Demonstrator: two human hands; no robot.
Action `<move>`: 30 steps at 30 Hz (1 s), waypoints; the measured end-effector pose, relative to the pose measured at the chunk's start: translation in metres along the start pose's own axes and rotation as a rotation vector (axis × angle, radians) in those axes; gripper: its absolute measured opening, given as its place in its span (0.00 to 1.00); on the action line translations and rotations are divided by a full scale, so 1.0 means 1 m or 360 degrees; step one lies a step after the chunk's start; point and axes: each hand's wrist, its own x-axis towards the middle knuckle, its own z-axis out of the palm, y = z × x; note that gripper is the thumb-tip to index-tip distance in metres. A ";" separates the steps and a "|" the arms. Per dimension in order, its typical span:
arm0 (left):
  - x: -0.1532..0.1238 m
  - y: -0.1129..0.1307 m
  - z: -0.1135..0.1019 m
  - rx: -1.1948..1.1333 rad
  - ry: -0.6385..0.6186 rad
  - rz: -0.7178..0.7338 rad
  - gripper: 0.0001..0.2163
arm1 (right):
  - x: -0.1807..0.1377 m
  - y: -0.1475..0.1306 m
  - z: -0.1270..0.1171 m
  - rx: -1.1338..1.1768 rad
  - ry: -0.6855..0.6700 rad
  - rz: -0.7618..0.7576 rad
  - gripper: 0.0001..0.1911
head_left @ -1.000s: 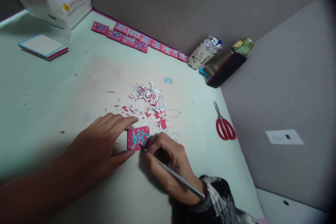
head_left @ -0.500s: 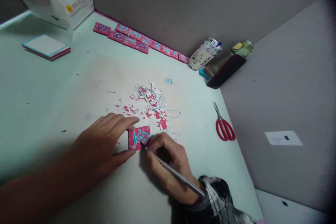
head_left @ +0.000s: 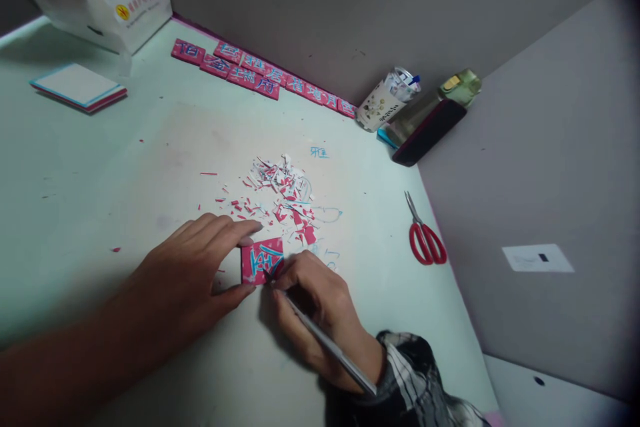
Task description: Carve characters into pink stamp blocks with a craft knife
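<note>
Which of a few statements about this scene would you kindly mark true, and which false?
1. The right hand holds a slim, pen-like tool. True.
2. One hand is free. False: the left hand holds a small red tile.
3. Red and white scraps lie just beyond the tile. True.
4. Red-handled scissors lie to the right of the right hand. True.
5. The right forearm is bare. False: a dark, white-patterned sleeve covers it.
6. Only one tile shows. False: other red tiles lie farther off.

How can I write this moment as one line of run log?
left hand: holds red tile by edges | right hand: holds slim metal tool, tip at tile | beyond tile: scraps | far right: scissors
</note>
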 end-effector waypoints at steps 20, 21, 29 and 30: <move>-0.001 -0.006 0.001 -0.0026 -0.0009 0.0022 0.22 | -0.003 0.001 -0.001 0.0313 0.0058 0.0257 0.06; -0.001 -0.006 0.001 -0.0028 -0.0017 0.0026 0.22 | -0.003 0.001 -0.001 0.0303 0.0053 0.0248 0.07; -0.001 -0.006 0.001 -0.0051 -0.0051 -0.0037 0.21 | -0.003 0.001 -0.003 0.0273 0.0025 0.0218 0.06; -0.002 -0.007 0.000 -0.0059 -0.0056 -0.0042 0.21 | -0.003 0.001 -0.003 0.0265 0.0023 0.0213 0.06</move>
